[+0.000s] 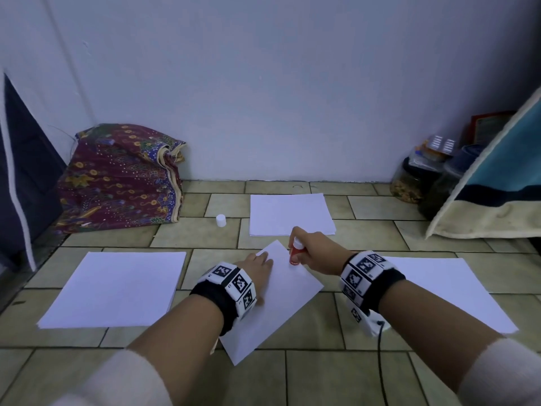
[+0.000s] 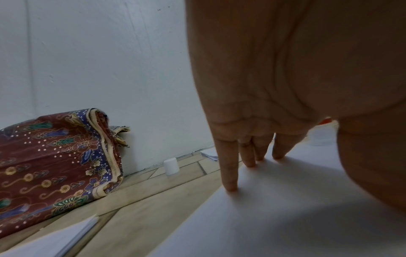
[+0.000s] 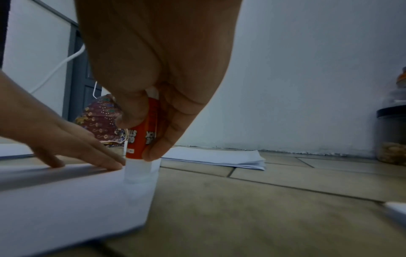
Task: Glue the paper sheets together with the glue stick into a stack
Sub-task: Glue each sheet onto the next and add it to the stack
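A single white sheet [image 1: 281, 300] lies skewed on the tiled floor in front of me. My left hand [image 1: 257, 266] presses it flat with straight fingers [image 2: 229, 173] near its far corner. My right hand [image 1: 310, 250] grips an orange glue stick [image 1: 295, 254], held upright with its white tip down on the sheet near the right edge [image 3: 140, 172]. The stick's white cap [image 1: 221, 220] stands on the floor further back. Paper stacks lie at the left [image 1: 117, 288], at the back [image 1: 289, 215] and at the right [image 1: 445, 291].
A folded batik cloth [image 1: 120, 177] sits against the wall at back left. Jars [image 1: 415, 180] and a blue-and-cream cushion [image 1: 497, 183] stand at back right. A dark panel [image 1: 20, 171] stands at the left edge.
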